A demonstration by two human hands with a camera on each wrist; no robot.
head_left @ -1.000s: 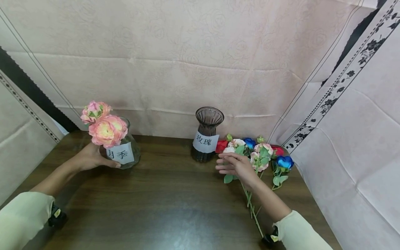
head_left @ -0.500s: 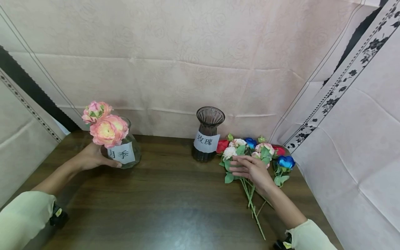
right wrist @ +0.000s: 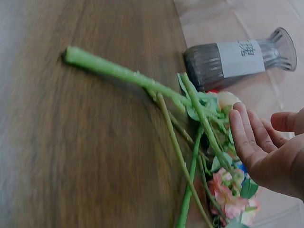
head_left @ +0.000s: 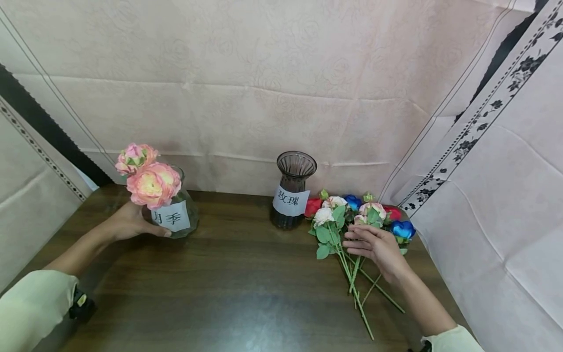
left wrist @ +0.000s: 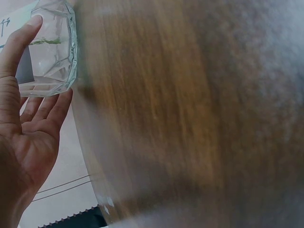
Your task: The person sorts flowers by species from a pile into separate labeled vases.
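My left hand (head_left: 133,224) holds a clear glass vase (head_left: 191,215) at the left, thumb in front and fingers behind. A white label (head_left: 172,216) with characters is on the vase, and two pink-orange flowers (head_left: 154,185) stand in it. My right hand (head_left: 376,247) hovers over a bunch of artificial flowers (head_left: 324,216) lying on the table, its fingers extended and holding nothing. Red, white, pink and blue blooms show at the far end, partly hidden by the hand. Their green stems (right wrist: 118,71) cross toward the front.
A dark ribbed glass vase (head_left: 290,176) with a white label stands upright at the back, just left of the blooms. The brown wooden table (head_left: 211,283) meets cloth-covered walls (head_left: 237,117) at the back and both sides.
My right hand has moved right and toward me across the bunch, uncovering the white blooms and leaves. The left hand and its vase have stayed in place.
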